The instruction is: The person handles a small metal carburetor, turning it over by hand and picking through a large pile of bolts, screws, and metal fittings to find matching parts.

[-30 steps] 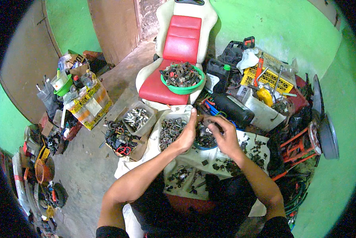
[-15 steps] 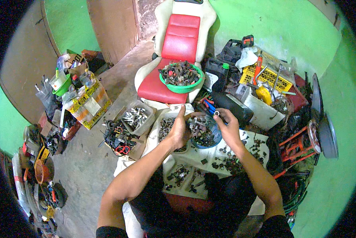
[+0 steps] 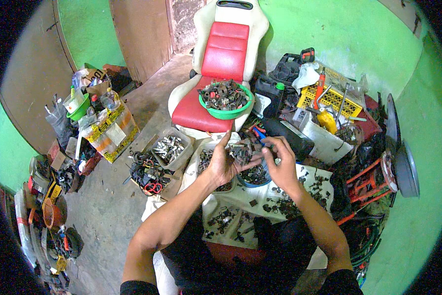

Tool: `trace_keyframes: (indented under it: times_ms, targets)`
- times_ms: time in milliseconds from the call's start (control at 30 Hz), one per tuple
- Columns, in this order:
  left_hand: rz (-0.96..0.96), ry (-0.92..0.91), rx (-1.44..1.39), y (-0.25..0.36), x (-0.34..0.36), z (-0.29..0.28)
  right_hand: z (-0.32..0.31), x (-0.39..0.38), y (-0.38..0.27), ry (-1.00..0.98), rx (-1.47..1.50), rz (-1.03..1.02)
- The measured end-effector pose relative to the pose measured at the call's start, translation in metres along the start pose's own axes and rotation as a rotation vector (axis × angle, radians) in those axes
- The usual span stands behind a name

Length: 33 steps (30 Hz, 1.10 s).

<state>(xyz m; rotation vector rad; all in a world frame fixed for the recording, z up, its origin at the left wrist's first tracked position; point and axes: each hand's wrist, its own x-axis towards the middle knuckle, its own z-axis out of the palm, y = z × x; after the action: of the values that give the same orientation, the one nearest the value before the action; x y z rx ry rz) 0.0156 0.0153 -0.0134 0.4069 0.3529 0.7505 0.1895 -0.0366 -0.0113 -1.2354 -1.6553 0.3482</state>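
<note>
My left hand (image 3: pixel 221 169) is cupped palm-up around a heap of small dark metal parts (image 3: pixel 243 152). My right hand (image 3: pixel 282 167) is at the heap's right, fingers curled, with thumb and index close together; what they hold is unclear. Beneath my hands, a blue bowl (image 3: pixel 255 184) of small parts and a pale tub (image 3: pixel 205 160) of similar bolts are partly hidden. They stand on a pale cloth (image 3: pixel 250 201) strewn with dark fasteners. A translucent container (image 3: pixel 169 147) of silver parts is to the left, beside a box of tangled wires (image 3: pixel 147 174).
A red and white seat (image 3: pixel 201 113) ahead bears a green basin (image 3: pixel 231 112) of mixed parts. Right are a yellow crate (image 3: pixel 309 96), black jug (image 3: pixel 270 98), orange metal frame (image 3: pixel 359 182) and green wall. Left are a taped carton (image 3: pixel 108 137) and piled clutter (image 3: pixel 53 206) along the floor.
My left palm has turned upward and now carries a heap of parts over the bowl. The pale ring seen in my right fingers half a second ago no longer shows; those fingers moved toward the heap.
</note>
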Motion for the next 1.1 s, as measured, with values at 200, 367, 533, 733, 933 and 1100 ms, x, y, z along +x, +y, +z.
trace_keyframes:
  times_ms: [200, 367, 533, 733, 933, 1100]
  targets:
    - [-0.052, 0.045, 0.194, 0.000, 0.000, -0.005, -0.002, -0.003, -0.017, -0.180, -0.120, -0.140]
    - [-0.116, 0.006, 0.307, 0.002, -0.003, -0.008, 0.000, -0.005, -0.010, -0.236, -0.141, -0.146]
    - [-0.087, 0.002, 0.241, 0.003, -0.004, -0.012, 0.010, -0.007, -0.004, -0.141, -0.191, -0.171]
    - [-0.029, 0.090, 0.168, 0.011, -0.008, -0.017, 0.039, -0.002, 0.019, 0.147, 0.248, 0.299]
    - [0.058, 0.214, 0.094, 0.027, -0.007, -0.046, 0.075, -0.026, 0.062, -0.387, 0.511, 1.099]
    - [0.153, 0.253, 0.114, 0.034, -0.002, -0.050, 0.103, -0.022, 0.093, -0.436, 0.685, 1.225]
